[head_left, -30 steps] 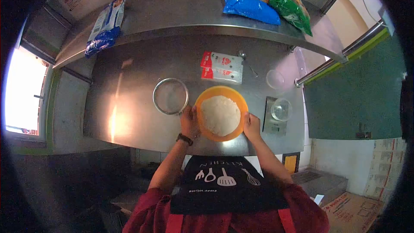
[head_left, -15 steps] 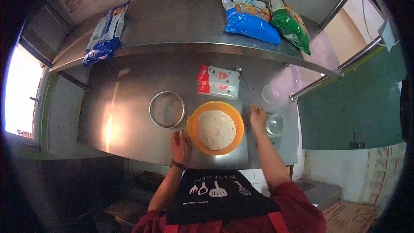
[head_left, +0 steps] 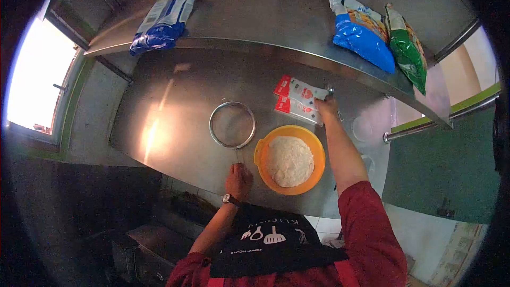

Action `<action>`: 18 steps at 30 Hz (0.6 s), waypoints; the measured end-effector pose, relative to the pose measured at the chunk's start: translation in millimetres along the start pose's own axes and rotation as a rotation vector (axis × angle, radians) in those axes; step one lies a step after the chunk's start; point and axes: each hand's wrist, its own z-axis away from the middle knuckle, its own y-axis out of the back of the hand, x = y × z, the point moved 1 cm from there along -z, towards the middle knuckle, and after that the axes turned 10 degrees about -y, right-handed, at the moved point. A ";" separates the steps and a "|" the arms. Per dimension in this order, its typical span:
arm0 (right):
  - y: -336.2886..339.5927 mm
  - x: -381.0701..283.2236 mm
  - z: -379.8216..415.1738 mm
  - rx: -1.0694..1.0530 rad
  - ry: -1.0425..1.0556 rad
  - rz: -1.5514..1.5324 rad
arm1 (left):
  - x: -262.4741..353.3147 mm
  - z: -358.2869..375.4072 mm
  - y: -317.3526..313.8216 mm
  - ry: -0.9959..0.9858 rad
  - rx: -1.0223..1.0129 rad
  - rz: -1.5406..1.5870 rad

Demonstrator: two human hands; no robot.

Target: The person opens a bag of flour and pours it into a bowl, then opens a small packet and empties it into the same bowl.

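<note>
Steel desk [head_left: 196, 74], shelf [head_left: 255, 16] over it. L to R: round sieve [head_left: 232, 124] just beyond L hand [head_left: 239, 180], fingers curled, can't tell if holding anything; orange bowl [head_left: 262, 154] w/ white powder [head_left: 291, 160]; beyond it, two red-white pkts [head_left: 297, 98], long axis sloping down to R. R hand [head_left: 328, 109], the nearer, is at their R end, so they lie L of its grip; can't tell if it's closed.

Window [head_left: 40, 82], far left: blown white. Steel table [head_left: 183, 111], left of centre: warm glare. Shelf [head_left: 265, 13], top: bowed. Corners: black.
</note>
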 end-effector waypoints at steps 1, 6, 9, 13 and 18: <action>0.5 1.8 4.6 -0.004 0.040 0.002 | -7.1 1.4 -1.3 -0.079 0.057 -0.002; -7.1 -7.8 -2.2 0.136 0.282 0.007 | -1.4 -0.3 11.9 -0.071 0.086 0.007; -2.1 -29.5 16.3 0.112 0.197 -0.246 | -9.8 1.9 28.1 0.130 -0.080 0.137; 55.2 -81.4 114.2 0.009 0.016 -0.755 | -6.1 1.2 52.8 -0.143 0.151 0.295; 134.0 -63.8 221.9 -0.046 -0.036 -1.077 | 19.5 -15.8 91.8 -0.378 0.346 0.451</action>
